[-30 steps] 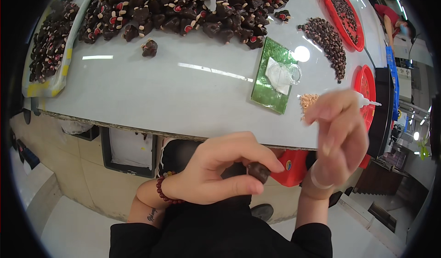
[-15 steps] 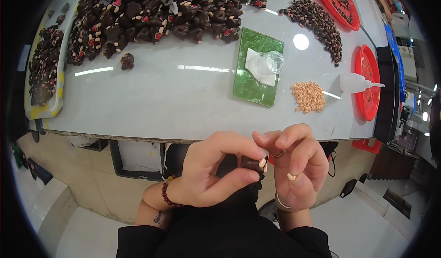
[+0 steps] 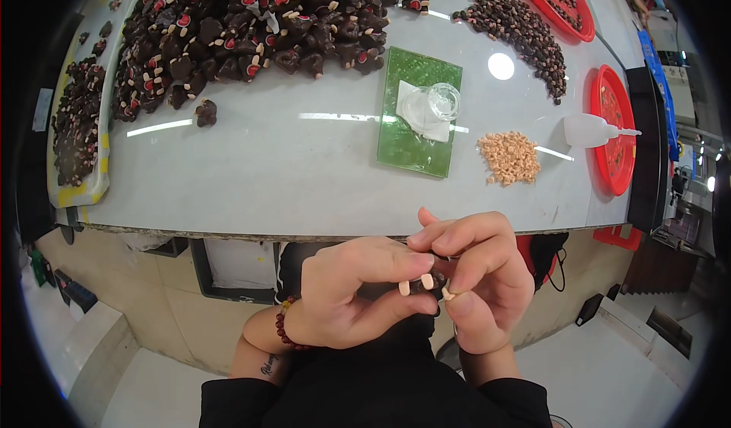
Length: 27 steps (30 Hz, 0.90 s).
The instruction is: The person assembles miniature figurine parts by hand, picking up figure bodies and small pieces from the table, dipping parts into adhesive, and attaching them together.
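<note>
Both hands meet below the counter (image 3: 304, 192) edge, the left hand (image 3: 354, 295) pinching a small dark piece (image 3: 435, 282), probably light, stiff and best gripped by its sides, while the right hand (image 3: 480, 291) closes on a pale peg (image 3: 447, 294).

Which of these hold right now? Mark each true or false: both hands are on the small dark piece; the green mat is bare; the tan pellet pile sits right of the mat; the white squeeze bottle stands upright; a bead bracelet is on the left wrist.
1. Both hands hold the small dark piece: true; left hand and right hand pinch it together below the table edge.
2. The green mat is bare: false; a clear glass dish and white paper lie on it.
3. The tan pellet pile sits right of the mat: true.
4. The white squeeze bottle stands upright: false; it lies on its side.
5. A bead bracelet is on the left wrist: true.
</note>
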Tool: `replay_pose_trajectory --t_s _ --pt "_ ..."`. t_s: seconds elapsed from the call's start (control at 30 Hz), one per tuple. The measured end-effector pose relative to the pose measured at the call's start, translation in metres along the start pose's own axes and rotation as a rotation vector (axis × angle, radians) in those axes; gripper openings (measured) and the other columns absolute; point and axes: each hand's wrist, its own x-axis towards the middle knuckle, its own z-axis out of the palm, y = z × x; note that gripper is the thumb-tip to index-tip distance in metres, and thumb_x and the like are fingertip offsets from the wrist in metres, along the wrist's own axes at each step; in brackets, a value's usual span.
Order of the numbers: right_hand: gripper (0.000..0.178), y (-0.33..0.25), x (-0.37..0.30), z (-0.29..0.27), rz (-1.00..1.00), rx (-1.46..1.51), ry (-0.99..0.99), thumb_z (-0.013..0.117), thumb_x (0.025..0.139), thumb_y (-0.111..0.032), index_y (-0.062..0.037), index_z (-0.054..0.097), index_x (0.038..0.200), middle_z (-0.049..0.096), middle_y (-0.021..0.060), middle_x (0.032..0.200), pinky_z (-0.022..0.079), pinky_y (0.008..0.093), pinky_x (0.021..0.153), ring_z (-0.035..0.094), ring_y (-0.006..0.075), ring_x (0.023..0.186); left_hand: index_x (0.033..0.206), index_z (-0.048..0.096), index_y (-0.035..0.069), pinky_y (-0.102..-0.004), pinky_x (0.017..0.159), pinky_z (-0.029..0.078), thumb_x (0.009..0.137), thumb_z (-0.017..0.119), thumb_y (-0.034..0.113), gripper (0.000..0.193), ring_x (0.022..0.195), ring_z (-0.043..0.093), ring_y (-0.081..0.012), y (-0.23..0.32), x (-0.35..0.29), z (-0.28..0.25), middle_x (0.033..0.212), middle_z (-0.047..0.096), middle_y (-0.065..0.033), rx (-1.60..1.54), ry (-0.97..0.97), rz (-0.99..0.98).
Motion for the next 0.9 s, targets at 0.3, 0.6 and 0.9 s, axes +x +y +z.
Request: replay_pose_trajectory --t_s 0.3,0.6,0.9 --pt "0.009 0.003 -0.002 0.002 -0.006 -0.024 0.047 0.058 0.079 0.002 -0.0016 0.053 0.085 0.05 0.0134 0.103 0.037 0.0442 0.102 0.059 0.0255 0.1 0.104 0.058 -0.001 -0.0296 0.065 0.053 0.07 0.076 -0.002 0.038 0.071 0.065 -0.0217 0.0 0.002 0.002 0.082 0.066 -0.0112 0.138 0.005 0.078" --pt "0.016 0.0 0.0 -0.002 -0.015 -0.056 0.135 0.063 0.072 0.009 -0.0024 0.054 0.078 0.055 0.0107 0.084 0.042 0.0473 0.097 0.064 0.027 0.087 0.104 0.055 -0.001 -0.0313 0.058 0.051 0.076 0.073 0.004 0.034 0.062 0.064 -0.022 0.004 0.013 -0.004 0.073 0.065 -0.0137 0.264 -0.117 0.144" --pt "0.006 -0.019 0.034 -0.096 -0.3 -0.82 0.532 0.061 0.079 0.002 0.0034 0.06 0.084 0.06 0.0082 0.082 0.051 0.0301 0.072 0.06 0.0165 0.076 0.104 0.052 -0.002 -0.0254 0.065 0.048 0.079 0.063 -0.007 0.028 0.07 0.059 -0.0127 0.006 0.006 -0.013 0.083 0.063 -0.0104 -0.533 -0.13 -0.202"
